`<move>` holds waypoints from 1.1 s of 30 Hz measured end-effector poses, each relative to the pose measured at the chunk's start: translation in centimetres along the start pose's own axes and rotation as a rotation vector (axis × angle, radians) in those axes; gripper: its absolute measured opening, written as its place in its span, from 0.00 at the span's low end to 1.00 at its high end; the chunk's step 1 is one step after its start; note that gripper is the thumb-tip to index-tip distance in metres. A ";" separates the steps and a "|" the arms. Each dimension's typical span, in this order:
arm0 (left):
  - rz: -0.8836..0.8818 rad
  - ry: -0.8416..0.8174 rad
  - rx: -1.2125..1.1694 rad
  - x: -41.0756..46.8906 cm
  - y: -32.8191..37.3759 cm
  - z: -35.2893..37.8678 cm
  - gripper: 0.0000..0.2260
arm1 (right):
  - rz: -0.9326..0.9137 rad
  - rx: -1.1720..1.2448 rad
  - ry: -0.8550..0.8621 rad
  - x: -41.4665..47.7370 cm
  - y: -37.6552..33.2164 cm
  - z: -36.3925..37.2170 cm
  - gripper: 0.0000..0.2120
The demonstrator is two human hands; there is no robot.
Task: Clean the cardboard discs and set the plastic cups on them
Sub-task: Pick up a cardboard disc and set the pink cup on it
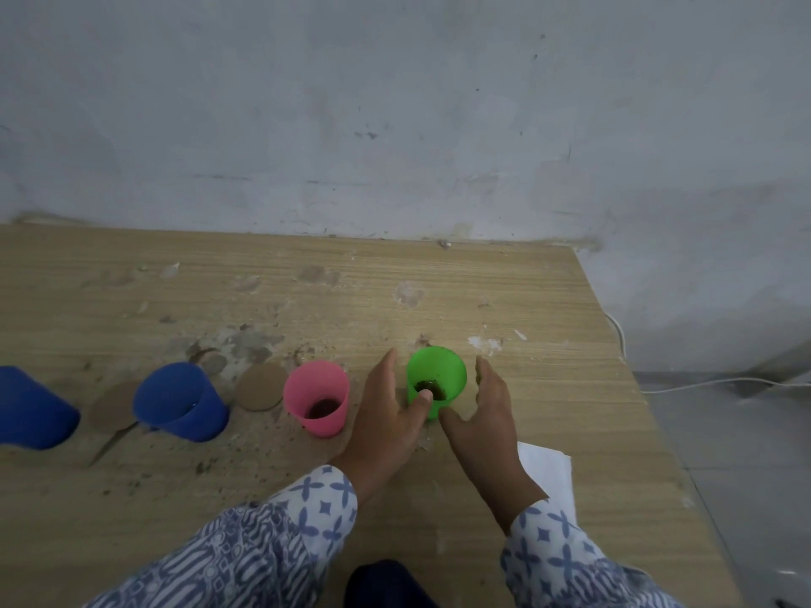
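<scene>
Green plastic cup: upright on the wooden tabletop, far right of the cup row, with something dark in its bottom. Whether a disc sits under it, you cannot tell; your hands hide the base.
Your left hand: open, fingers spread along the cup's left side, thumb tip resting against the near wall.
Your right hand: open and cupped just beside the cup's right side, thumb reaching under its near edge; contact elsewhere is not clear.
Cup relative to hands: directly between them, neither hand closed around it.
Step in hand, as it seems: settling or taking this cup with both hands.
How to do it well: close both palms evenly on the walls, keep the cup level so the dark contents stay put, and lower it straight so the base lands centred on a disc.
Pink plastic cup: upright, just left of your left hand, dark residue inside.
Round brown cardboard disc: bare on the tabletop, between the pink cup and the blue plastic cup; no cup on it yet.
Second cardboard disc: partly behind the blue cup, also uncovered.
Second blue cup: at the left edge, cut off.
Folded white cloth or paper: near your right wrist.
Tabletop: stained, with scattered crumbs.
</scene>
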State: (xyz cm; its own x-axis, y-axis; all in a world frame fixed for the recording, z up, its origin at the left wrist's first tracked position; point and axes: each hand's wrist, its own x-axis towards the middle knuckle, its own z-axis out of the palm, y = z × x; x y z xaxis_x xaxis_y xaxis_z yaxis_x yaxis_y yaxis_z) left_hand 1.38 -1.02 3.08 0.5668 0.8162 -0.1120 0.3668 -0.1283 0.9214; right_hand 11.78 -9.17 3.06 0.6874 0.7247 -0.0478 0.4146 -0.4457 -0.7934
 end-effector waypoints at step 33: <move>0.086 0.014 -0.097 -4.3 -4.7 -17.9 0.23 | -0.538 -0.220 0.101 -4.2 -11.6 12.6 0.14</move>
State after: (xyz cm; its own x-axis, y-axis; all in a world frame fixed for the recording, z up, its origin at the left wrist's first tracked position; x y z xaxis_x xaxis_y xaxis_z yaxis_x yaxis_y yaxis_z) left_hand -16.00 6.12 5.92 0.5826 0.8123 -0.0267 0.2437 -0.1433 0.9592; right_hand -3.47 -0.41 4.78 0.3950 0.8304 0.3930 0.8274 -0.1356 -0.5450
